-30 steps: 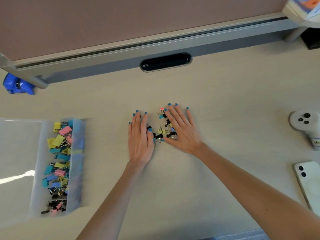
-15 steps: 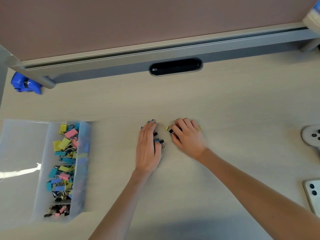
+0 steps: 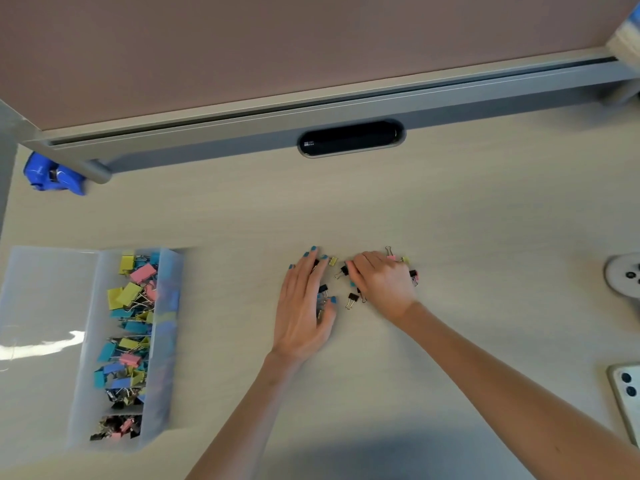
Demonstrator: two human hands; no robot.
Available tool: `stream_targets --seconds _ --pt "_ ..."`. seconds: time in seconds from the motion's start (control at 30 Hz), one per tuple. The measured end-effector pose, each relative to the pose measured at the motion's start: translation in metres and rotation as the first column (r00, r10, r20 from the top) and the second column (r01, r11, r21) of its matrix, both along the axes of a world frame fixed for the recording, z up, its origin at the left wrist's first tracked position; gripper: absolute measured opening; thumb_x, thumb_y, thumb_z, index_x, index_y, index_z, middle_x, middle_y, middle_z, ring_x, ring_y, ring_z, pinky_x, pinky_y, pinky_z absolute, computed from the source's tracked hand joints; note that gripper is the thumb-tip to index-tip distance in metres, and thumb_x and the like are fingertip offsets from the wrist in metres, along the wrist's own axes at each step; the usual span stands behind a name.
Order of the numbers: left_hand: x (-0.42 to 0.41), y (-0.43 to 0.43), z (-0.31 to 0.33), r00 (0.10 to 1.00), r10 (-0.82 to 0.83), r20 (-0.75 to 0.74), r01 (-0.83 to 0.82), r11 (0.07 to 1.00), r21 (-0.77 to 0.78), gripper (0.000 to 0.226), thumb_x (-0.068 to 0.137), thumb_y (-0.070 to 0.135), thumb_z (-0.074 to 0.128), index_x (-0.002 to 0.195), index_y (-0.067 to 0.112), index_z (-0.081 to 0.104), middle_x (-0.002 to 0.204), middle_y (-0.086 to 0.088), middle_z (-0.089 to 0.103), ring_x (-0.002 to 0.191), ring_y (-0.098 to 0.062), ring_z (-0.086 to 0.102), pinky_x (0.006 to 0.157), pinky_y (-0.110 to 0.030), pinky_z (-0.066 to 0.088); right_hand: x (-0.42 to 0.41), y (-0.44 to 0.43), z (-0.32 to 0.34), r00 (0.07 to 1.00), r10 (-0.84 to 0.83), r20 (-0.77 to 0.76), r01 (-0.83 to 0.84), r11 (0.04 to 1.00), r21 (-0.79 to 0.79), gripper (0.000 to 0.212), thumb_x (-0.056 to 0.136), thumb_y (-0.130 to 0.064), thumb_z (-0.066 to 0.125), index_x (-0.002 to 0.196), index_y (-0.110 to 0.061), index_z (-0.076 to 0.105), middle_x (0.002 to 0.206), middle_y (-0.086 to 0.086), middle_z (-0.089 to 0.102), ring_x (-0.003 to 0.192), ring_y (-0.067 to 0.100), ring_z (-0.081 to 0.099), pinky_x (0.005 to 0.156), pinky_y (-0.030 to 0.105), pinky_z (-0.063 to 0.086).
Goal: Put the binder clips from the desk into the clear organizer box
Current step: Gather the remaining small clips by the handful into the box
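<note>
Black binder clips (image 3: 352,301) lie loose on the desk (image 3: 450,220) at three o'clock of the flat, straight-fingered left hand (image 3: 304,306), just beside the right hand (image 3: 382,284) curled round others, while the clear organizer box (image 3: 165,341) sits at nine o'clock, nearer the left.

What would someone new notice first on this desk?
Two hands at mid-desk: the left hand lies flat and the right hand curls over a scatter of small binder clips. At the left edge, the clear organizer box holds a bright heap of yellow, pink and blue clips.
</note>
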State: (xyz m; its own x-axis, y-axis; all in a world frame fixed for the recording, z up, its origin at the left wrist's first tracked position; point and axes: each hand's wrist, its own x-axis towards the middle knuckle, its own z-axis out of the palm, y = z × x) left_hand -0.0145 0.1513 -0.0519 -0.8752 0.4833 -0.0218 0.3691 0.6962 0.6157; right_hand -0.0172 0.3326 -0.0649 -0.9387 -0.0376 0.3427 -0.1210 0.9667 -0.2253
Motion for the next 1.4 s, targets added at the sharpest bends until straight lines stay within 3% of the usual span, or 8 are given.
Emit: stream_targets --seconds 0.2,0.33,0.43,0.6,0.8,1.0,1.3,1.4 --pt "-0.005 0.007 -0.010 0.992 -0.106 -0.067 0.083 0.955 -0.286 0.067 0.096 0.052 0.043 0.153 0.030 0.016 0.162 0.006 0.001 0.149 -0.016 -0.004 0.121 -0.046 0.007 -0.003 0.003 0.015 0.937 -0.206 0.283 0.312 0.856 -0.412 0.041 0.094 -0.033 0.044 0.059 -0.017 0.029 0.049 -0.004 0.025 0.047 0.020 0.024 0.041 0.029 0.025" --pt "-0.014 0.021 -0.015 0.979 -0.185 -0.089 0.150 0.939 -0.309 0.064 0.097 0.052 0.041 0.153 0.031 0.017 0.162 0.006 0.005 0.149 -0.015 0.000 0.120 -0.048 0.011 0.000 0.006 0.027 0.870 -0.250 0.425 0.492 0.474 -0.730 0.047 0.097 -0.024 0.048 0.057 -0.016 0.025 0.051 -0.004 0.021 0.053 0.012 0.019 0.050 0.028 0.018" --pt "-0.011 0.037 -0.014 0.976 -0.197 -0.093 0.162 0.942 -0.295 0.064 0.097 0.055 0.037 0.153 0.030 0.018 0.162 0.006 0.007 0.149 -0.014 0.001 0.120 -0.046 0.008 0.005 0.014 0.033 0.835 -0.257 0.486 0.541 0.227 -0.810 0.047 0.097 -0.017 0.049 0.056 -0.009 0.026 0.051 -0.004 0.021 0.055 0.014 0.022 0.053 0.026 0.020" --pt "0.002 0.057 -0.016 0.965 -0.212 -0.155 0.160 0.943 -0.293 0.061 0.094 0.059 0.038 0.147 0.030 0.034 0.158 0.004 0.023 0.145 -0.019 0.019 0.119 -0.039 0.013 0.021 0.034 0.037 0.734 -0.173 0.656 0.659 -0.049 -0.750 0.047 0.097 -0.020 0.050 0.055 -0.015 0.029 0.051 -0.004 0.024 0.044 0.010 0.021 0.043 0.020 0.020" --pt "0.000 0.066 -0.019 0.939 -0.226 -0.260 0.165 0.958 -0.235 0.032 0.094 0.048 0.050 0.117 0.026 0.056 0.122 0.000 0.052 0.105 -0.021 0.046 0.087 -0.032 0.037 0.036 0.042 0.041 0.706 0.048 0.706 0.690 -0.268 -0.672 0.043 0.097 -0.024 0.049 0.057 -0.017 0.034 0.052 -0.003 0.028 0.047 0.014 0.021 0.044 0.024 0.022" --pt "0.005 0.072 -0.019 0.916 -0.171 -0.364 0.094 0.971 -0.219 0.022 0.093 0.038 0.055 0.090 0.016 0.053 0.086 -0.003 0.049 0.071 -0.018 0.048 0.055 -0.027 0.036 0.045 0.044 0.050 0.728 0.112 0.677 0.664 -0.360 -0.655 0.042 0.097 -0.025 0.048 0.058 -0.019 0.031 0.057 0.000 0.023 0.049 0.015 0.017 0.048 0.029 0.014" --pt "-0.003 0.074 -0.010 0.916 -0.079 -0.392 0.019 0.988 -0.154 0.028 0.094 0.020 0.048 0.066 0.015 0.053 0.063 0.002 0.051 0.045 -0.016 0.047 0.042 -0.027 0.028 0.054 0.038 0.049 0.751 0.262 0.607 0.591 -0.677 -0.439 0.043 0.097 -0.025 0.047 0.056 -0.019 0.033 0.054 -0.004 0.024 0.041 0.009 0.021 0.036 0.021 0.014" --pt "-0.011 0.076 -0.002 0.957 0.055 -0.285 -0.068 0.997 -0.036 0.033 0.094 0.017 0.049 0.061 0.015 0.045 0.054 0.003 0.044 0.040 -0.022 0.037 0.039 -0.025 0.025 0.054 0.035 0.049 0.761 0.263 0.594 0.548 -0.751 -0.369 0.044 0.096 -0.024 0.047 0.054 -0.019 0.034 0.052 -0.004 0.025 0.040 0.009 0.023 0.037 0.021 0.012"
